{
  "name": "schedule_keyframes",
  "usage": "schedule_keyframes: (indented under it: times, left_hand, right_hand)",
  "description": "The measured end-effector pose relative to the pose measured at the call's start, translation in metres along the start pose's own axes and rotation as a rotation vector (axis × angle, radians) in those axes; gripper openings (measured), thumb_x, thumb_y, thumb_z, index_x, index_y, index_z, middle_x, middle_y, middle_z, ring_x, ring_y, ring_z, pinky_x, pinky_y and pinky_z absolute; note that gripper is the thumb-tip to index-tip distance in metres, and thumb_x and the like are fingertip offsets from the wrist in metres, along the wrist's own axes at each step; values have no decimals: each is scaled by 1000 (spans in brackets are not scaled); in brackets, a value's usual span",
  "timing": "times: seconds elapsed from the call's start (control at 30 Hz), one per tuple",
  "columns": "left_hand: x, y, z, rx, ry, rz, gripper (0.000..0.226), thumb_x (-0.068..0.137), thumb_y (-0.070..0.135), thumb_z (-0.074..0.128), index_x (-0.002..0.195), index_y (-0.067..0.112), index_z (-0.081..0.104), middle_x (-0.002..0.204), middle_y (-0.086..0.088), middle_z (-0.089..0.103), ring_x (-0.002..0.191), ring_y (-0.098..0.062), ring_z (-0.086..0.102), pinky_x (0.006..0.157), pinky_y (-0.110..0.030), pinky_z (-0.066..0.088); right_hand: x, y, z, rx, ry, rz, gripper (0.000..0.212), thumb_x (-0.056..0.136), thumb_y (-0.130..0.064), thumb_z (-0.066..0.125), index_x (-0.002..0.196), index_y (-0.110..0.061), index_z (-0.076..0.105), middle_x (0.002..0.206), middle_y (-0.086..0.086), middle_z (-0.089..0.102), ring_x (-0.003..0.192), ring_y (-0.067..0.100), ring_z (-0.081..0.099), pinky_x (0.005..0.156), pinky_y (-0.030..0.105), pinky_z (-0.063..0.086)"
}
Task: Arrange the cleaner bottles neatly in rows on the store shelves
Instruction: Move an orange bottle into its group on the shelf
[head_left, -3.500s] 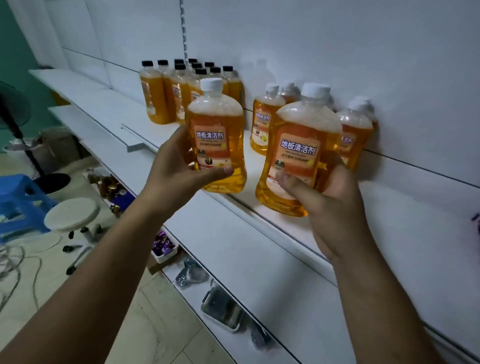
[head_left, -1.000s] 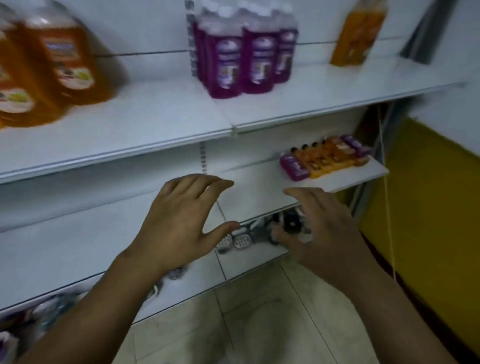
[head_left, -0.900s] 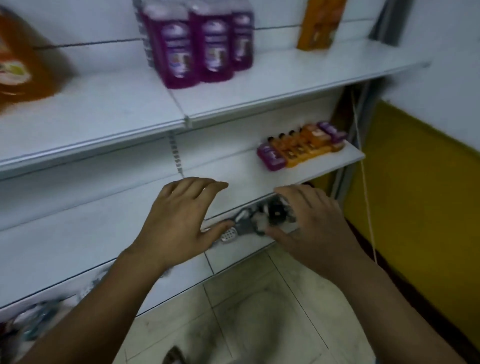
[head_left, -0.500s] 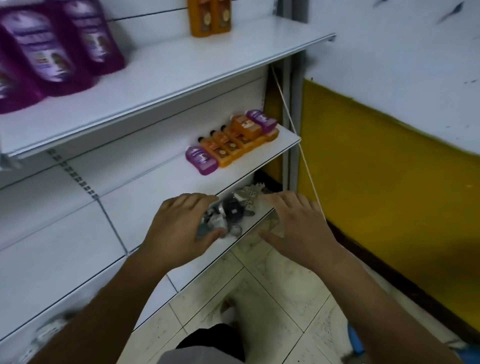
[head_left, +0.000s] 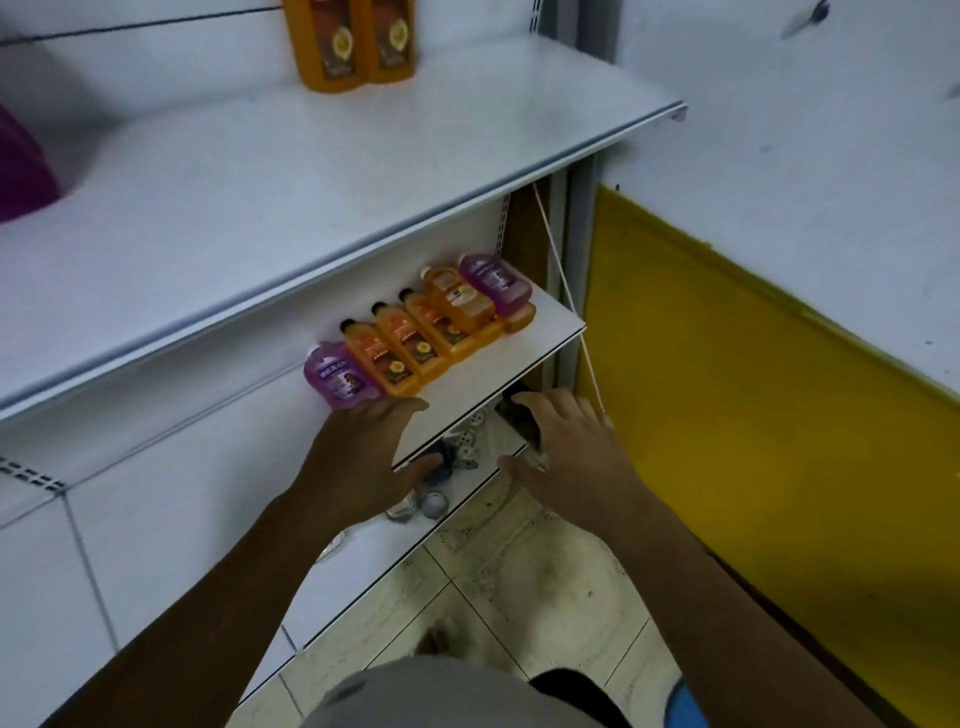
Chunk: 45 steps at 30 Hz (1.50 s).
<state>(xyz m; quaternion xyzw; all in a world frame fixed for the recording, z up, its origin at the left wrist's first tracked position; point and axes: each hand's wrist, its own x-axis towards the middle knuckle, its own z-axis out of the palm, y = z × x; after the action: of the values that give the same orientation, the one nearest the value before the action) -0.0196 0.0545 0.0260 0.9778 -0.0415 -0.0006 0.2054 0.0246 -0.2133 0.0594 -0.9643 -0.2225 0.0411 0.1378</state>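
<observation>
Several cleaner bottles lie flat in a row at the back of the lower shelf (head_left: 514, 353): a purple bottle (head_left: 340, 382) at the left end, orange bottles (head_left: 410, 345) beside it, and another purple bottle (head_left: 496, 283) on top at the right end. My left hand (head_left: 369, 457) hovers open just in front of the left purple bottle, fingertips close to it. My right hand (head_left: 566, 447) is open, held past the shelf's front edge to the right. Two orange bottles (head_left: 356, 44) stand upright on the upper shelf (head_left: 322, 176).
A purple bottle's edge (head_left: 21, 171) shows at the far left of the upper shelf. Small metal and plastic items (head_left: 457, 457) lie on the bottom shelf under my hands. A yellow wall panel (head_left: 769, 395) stands to the right. Tiled floor (head_left: 540, 577) lies below.
I set down the two orange bottles and turned right and down toward the lower shelf. Both empty hands have moved closer to the row of lying bottles.
</observation>
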Motion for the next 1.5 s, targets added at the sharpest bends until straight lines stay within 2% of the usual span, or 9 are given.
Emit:
schedule_keyframes:
  times: [0.2,0.47,0.6,0.7,0.83,1.0,1.2,1.37,1.5]
  left_hand:
    - [51,-10,29,-115,-52,-132,64,92,66,64,144,31,50,144,8,60,129,-18,59,99,-39,53]
    - [136,3,85,-472,-56,-520,64,92,58,71,144,29,50,133,9,58,119,-15,59,97,-38,55]
    - [200,16,96,-630,49,-626,40,99,46,69,134,31,58,132,3,62,117,-17,60,94,-32,48]
    - [244,19,101,-742,146,-661,43,102,35,67,143,25,57,137,0,63,124,-20,60,101,-35,47]
    - [280,27,107,-1214,311,-980,51,96,40,75,141,23,56,134,-3,66,121,-26,63,103,-50,55]
    - [303,35,109,-1411,453,-1093,27,95,31,77,117,27,61,136,-8,66,123,-32,64,103,-51,54]
    - [318,45,114,-1383,559,-1188,46,91,25,82,126,24,53,125,-3,60,119,-29,57,95,-46,50]
    - [315,50,134,-1296,573,-1267,54,89,21,84,136,12,58,123,-8,64,114,-33,59,91,-46,54]
    - [307,54,138,-1409,640,-1193,35,91,7,79,122,14,63,122,-17,69,100,-33,67,83,-45,57]
  right_hand:
    - [71,48,18,99,-49,6,70,90,-63,67,148,-36,41,135,-4,53,126,21,51,100,45,48]
    - [202,134,59,620,-111,167,62,86,-52,79,136,-25,53,126,1,57,108,18,60,88,32,50]
    - [274,174,75,726,-124,190,63,80,-55,83,129,-25,57,125,-3,59,115,21,61,92,36,53]
    - [321,191,79,821,-187,255,75,84,-46,83,145,-19,49,141,8,54,128,28,56,104,43,50]
    - [360,206,83,949,-332,333,83,91,-41,79,158,-21,35,162,11,40,140,30,48,111,46,46]
    - [370,198,83,1118,-476,396,72,91,-37,79,151,-18,45,136,7,63,105,21,68,81,37,56]
    - [377,191,91,1081,-427,375,50,87,-29,84,128,-7,68,110,9,73,81,15,70,53,19,52]
    - [379,200,103,1067,-465,385,58,80,-23,89,128,1,69,115,17,76,95,29,76,88,45,64]
    - [375,207,101,1157,-538,420,55,83,-18,85,131,1,66,116,17,74,99,31,74,84,42,64]
